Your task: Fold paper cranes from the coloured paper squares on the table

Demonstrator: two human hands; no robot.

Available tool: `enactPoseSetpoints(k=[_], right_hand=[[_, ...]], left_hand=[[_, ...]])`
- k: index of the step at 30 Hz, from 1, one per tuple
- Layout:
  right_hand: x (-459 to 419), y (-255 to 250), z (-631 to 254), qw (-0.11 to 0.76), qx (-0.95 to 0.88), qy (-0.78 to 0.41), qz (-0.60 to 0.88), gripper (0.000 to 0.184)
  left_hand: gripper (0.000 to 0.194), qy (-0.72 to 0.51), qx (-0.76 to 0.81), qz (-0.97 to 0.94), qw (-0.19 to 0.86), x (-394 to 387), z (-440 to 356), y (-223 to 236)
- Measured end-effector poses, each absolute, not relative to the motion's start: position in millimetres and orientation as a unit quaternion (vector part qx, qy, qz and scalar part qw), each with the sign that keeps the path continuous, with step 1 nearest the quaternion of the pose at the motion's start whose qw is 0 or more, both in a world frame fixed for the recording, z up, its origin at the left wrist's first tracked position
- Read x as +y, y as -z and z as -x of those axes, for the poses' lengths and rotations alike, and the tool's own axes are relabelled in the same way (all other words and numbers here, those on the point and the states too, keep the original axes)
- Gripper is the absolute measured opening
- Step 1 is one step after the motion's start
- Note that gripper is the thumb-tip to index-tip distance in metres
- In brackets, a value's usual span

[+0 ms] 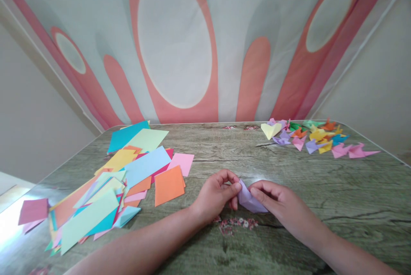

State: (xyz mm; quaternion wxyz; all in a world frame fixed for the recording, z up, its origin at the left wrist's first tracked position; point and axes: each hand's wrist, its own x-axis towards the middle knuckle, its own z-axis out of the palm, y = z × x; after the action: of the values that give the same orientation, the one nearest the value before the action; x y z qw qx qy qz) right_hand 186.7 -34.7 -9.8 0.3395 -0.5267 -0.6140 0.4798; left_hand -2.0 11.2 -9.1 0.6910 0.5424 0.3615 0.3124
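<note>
A small folded piece of lilac paper (250,200) is held just above the table, near the middle front. My left hand (221,191) pinches its left edge between thumb and fingers. On the other side, my right hand (272,198) grips the paper's upper right part with thumb and forefinger. The paper's folds form a pointed shape, and its lower right corner sticks out below my right thumb. Parts of its edges are hidden behind my fingertips.
Loose coloured paper sheets (90,219) spread across the table's left side, with orange squares (169,185) at their right edge. Several folded paper cranes (317,134) stand at the back right, beside a pale yellow folded heart (270,130). A printed backdrop (227,52) rises behind the table.
</note>
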Motion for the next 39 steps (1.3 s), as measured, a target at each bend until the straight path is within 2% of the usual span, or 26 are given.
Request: enactPoseSetpoints(k=[9, 13, 24, 35, 39], right_hand=[[-42.4, 15.0, -180.8, 0.370, -0.618, -0.443, 0.535, 0.019], [-45.8, 7.2, -180.7, 0.379, -0.633, -0.389, 0.551, 0.022], [-43.2, 5.6, -181.0, 0.353, -0.627, -0.418, 0.554, 0.028], [-40.5, 18.0, -180.7, 0.366, -0.617, -0.433, 0.546, 0.014], [-40.8, 20.3, -180.3, 0.375, -0.619, -0.430, 0.539, 0.014]], left_hand=[[0.036, -0.313, 0.357, -0.533, 0.701, 9.1, -1.0, 9.6], [0.036, -0.315, 0.366, -0.534, 0.694, 10.3, -0.4, 9.6], [0.029, -0.323, 0.369, -0.545, 0.680, 11.6, 1.3, 11.1], [0.029, -0.323, 0.372, -0.534, 0.687, 10.4, 0.1, 10.4], [0.027, -0.326, 0.371, -0.535, 0.685, 10.6, -0.2, 9.9]])
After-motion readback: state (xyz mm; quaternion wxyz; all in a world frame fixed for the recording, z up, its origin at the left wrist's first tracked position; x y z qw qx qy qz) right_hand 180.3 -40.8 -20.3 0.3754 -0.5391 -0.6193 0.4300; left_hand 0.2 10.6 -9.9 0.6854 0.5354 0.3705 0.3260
